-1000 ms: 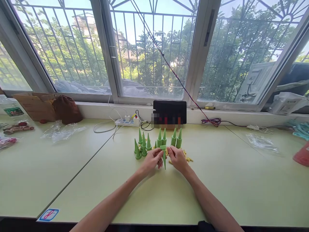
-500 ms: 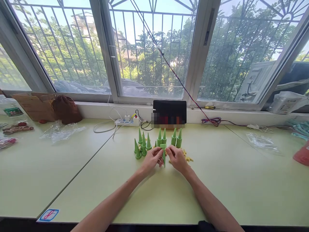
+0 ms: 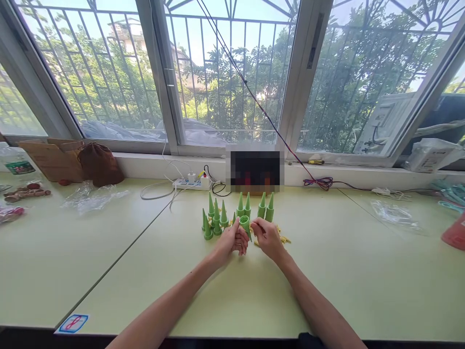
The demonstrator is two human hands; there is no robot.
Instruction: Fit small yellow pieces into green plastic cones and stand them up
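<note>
My left hand (image 3: 229, 243) is closed round a hollow green plastic spike (image 3: 244, 221). Its open round end is tilted up toward me, and its narrow point slopes down to the right. Beside the spike, my right hand (image 3: 268, 238) has its fingers pinched together; what sits between them is too small or hidden to make out. Behind the hands stand several more green spikes, points up: a cluster on the left (image 3: 208, 229), a pair in the middle (image 3: 240, 206) and a pair on the right (image 3: 269, 209). Small yellow pieces (image 3: 285, 240) lie near my right hand, partly covered by it.
A dark screen (image 3: 256, 167), blurred in part, leans at the sill behind the spikes. A white power strip (image 3: 192, 183) with cables is at back left. Plastic wrap (image 3: 92, 198), a brown bag (image 3: 100, 165) and a cardboard box (image 3: 51, 160) sit farther left. Bundled wires (image 3: 319, 182) lie back right.
The green spike has turned in my left hand: its wide end was level and now its opening faces me. My left fingers have shifted lower; my right hand has barely moved.
</note>
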